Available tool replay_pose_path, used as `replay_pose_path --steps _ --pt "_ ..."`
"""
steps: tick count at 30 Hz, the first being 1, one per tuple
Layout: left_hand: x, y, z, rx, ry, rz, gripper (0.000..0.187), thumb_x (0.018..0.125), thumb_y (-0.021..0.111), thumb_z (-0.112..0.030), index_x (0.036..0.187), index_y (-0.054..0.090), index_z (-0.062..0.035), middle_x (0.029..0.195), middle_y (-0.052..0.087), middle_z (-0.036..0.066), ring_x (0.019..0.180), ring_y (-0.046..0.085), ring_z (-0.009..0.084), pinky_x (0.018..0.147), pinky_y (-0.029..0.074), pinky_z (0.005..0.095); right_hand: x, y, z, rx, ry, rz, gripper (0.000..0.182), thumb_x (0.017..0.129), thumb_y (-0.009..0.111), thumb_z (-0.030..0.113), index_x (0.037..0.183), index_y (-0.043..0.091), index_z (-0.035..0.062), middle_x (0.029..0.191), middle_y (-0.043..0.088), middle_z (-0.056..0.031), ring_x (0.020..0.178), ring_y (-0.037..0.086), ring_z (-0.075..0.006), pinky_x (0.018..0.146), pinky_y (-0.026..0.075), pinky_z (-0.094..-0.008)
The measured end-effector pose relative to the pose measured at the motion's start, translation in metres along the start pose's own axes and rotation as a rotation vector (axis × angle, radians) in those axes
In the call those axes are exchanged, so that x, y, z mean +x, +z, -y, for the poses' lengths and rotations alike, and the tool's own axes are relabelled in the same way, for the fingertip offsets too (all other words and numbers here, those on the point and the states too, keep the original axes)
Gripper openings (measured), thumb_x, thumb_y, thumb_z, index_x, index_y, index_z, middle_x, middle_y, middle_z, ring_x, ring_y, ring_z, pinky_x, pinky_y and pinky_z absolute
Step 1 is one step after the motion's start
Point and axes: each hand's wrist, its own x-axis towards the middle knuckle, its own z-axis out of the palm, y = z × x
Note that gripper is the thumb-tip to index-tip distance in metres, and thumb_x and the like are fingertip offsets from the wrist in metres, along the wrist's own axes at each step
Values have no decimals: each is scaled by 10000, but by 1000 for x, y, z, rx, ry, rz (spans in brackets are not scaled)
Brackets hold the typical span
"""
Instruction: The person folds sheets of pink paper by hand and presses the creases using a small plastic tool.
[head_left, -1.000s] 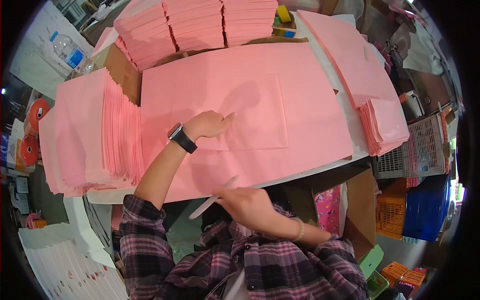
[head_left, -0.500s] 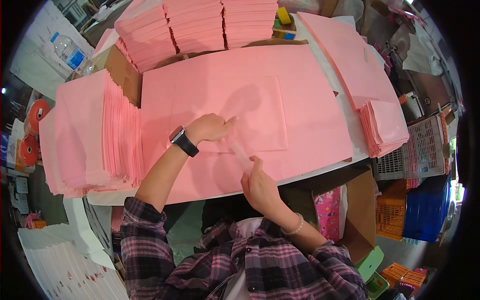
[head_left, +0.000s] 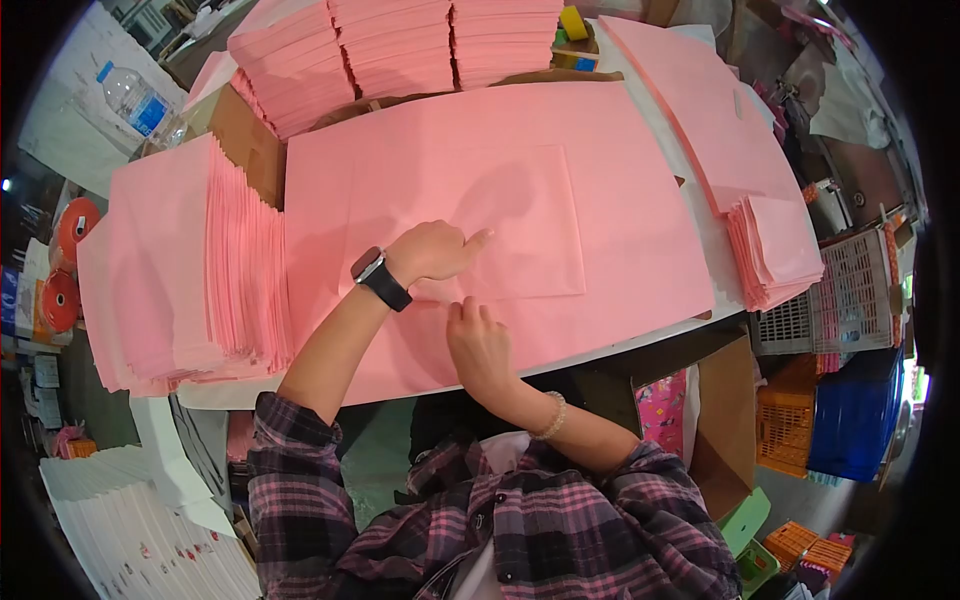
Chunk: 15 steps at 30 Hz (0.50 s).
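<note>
A thin, flat pink rectangular piece (head_left: pixel 535 225) lies on a large pink sheet (head_left: pixel 640 200) in front of me. My left hand (head_left: pixel 432 252), with a black watch on its wrist, rests on the piece near its front edge. Its fingers are curled under and its thumb points right; whatever lies beneath them is hidden. Just below, at the piece's front edge, my right hand (head_left: pixel 480 345) is closed with bent fingertips together near the left hand. What these fingertips hold, if anything, is too small to make out.
Tall pink stacks (head_left: pixel 395 50) stand at the back, another pink stack (head_left: pixel 165 260) at left. A smaller folded pile (head_left: pixel 775 250) lies at right. A water bottle (head_left: pixel 138 100) stands back left. Below the table's right edge is an open cardboard box (head_left: pixel 725 420).
My right hand has moved left to the front edge of the pink piece. The pale translucent strip at its fingers is out of sight. My left hand has shifted slightly right.
</note>
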Motion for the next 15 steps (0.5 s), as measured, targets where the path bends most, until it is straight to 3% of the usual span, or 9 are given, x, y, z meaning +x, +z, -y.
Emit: replay_pose_path --steps 3,5,7,9,10,12,13,14,15 --pt "0 -1 -3 -4 -13 -4 790 1011 256 -549 691 656 52 728 628 292 752 627 456 768 500 506 6 29 37 -33 35 -68 216 801 584 107 1002 619 36 913 588 -91 796 639 -214 583 523 -349" --pt "-1 -1 -7 0 -20 -4 789 1011 255 -549 693 657 52 732 628 293 760 627 458 775 499 505 13 36 71 -240 -120 -30 219 811 571 120 1000 657 53 1013 635 -83 844 633 -194 688 515 -349" --pt "-2 -2 -13 20 -53 29 825 1006 213 -563 700 675 49 745 644 268 783 638 430 801 499 502 23 84 110 -76 -398 30 227 836 554 127 1015 675 60 1041 647 -66 872 631 -190 733 507 -377" --pt "-3 -4 -17 38 -68 44 844 1003 192 -570 704 684 47 751 651 255 794 643 417 814 499 500 16 123 141 575 -627 -594 183 839 568 133 963 680 59 1021 662 -67 891 635 -226 736 510 -403" --pt "-3 -3 -19 23 -79 61 790 1006 231 -548 738 676 47 789 650 270 812 637 428 823 495 498 17 108 140 574 -628 -599 183 839 568 133 963 680 59 1021 662 -67 891 635 -226 736 510 -403" --pt "-7 2 -20 -11 -102 103 686 1011 307 -503 806 661 47 864 648 301 846 627 450 842 488 492 9 48 132 1053 -637 346 250 828 609 164 1054 631 61 1105 627 -158 959 632 -318 798 514 -395" --pt "-6 12 -13 -11 -98 102 686 1011 307 -503 806 661 47 864 648 301 846 627 450 842 488 492 -3 29 115 804 -711 461 246 829 607 158 1052 611 55 1090 611 -164 967 626 -341 789 516 -421" --pt "-2 29 1 -29 -10 50 610 1006 337 -475 925 637 50 980 613 323 939 601 460 886 473 493 -18 10 89 544 -773 572 244 830 606 153 1050 591 49 1076 595 -169 976 620 -365 779 518 -448" --pt "0 48 14 -49 79 0 558 1001 367 -447 1043 613 53 1096 577 346 1032 574 471 929 459 494 -26 -18 56 554 -735 593 216 811 603 107 1013 586 34 984 602 -167 937 627 -369 771 522 -455"
